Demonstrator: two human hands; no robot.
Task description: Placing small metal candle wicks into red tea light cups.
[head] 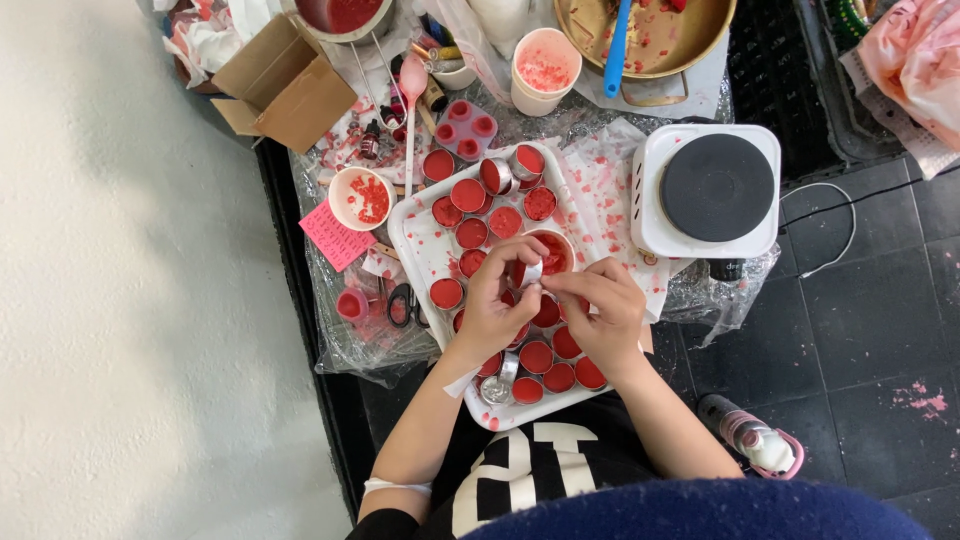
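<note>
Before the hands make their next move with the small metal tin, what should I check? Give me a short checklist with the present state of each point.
1. Both hands on the small tin: ok; left hand and right hand meet at it.
2. Tin over the white tray: ok.
3. Tin upright: not ok; it looks tilted on its side.
4. Red-filled tins near the hands undisturbed: ok; one empty tin lies at the tray's near edge.
5. Hot plate apart from the hands: ok.
6. Hot plate switched off: cannot tell.
</note>
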